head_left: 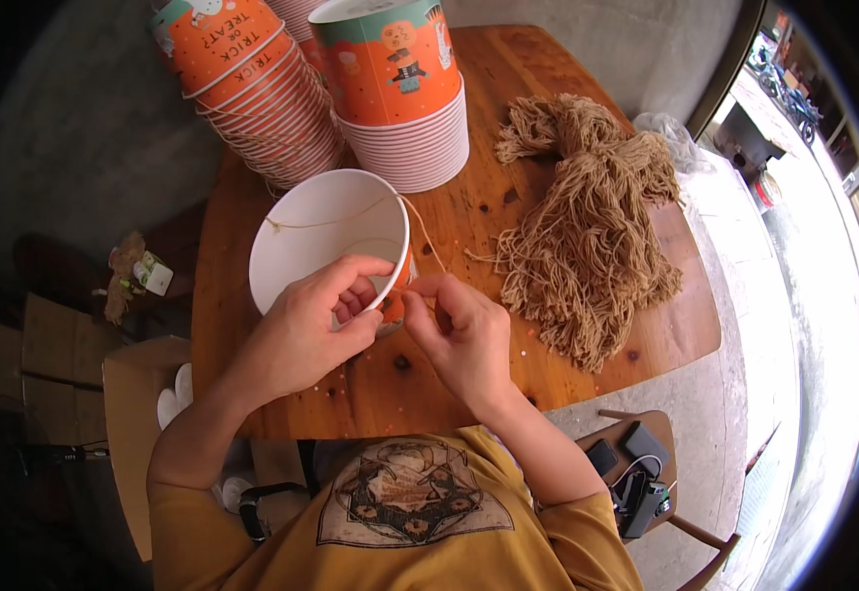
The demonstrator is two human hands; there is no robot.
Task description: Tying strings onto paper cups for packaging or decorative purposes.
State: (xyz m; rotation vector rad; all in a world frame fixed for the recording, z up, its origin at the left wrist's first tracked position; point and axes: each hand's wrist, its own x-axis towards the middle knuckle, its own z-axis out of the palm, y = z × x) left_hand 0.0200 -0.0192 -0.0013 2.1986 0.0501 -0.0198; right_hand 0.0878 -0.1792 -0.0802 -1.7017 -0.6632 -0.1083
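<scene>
right fingers (428, 291) pinch the loose end of a thin tan twine string (420, 229) just outside the rim of a white-lined orange paper bucket (326, 231), thumb n forefinger pressed tight, other fingers curled. left fingers (356, 286) hook over the near rim, thumb outside, tips inside the bucket, clamping the wall. left hand (301, 330) n right hand (459, 335) sit close together at the near edge of the round wooden table (449, 384).

string runs across the bucket mouth from the far left rim to the near right rim, slightly slack. prob v light, limp, a bit fuzzy so it grips ok but frays; best held close to the end. bucket looks light, thin-walled, easy to dent, so hold at the rolled rim where it's stiffest.

beyond: two leaning stacks of same orange paper buckets (272, 98), and a big bundle of cut tan twine pieces (587, 246) to the right, near but not touching the bucket.
</scene>
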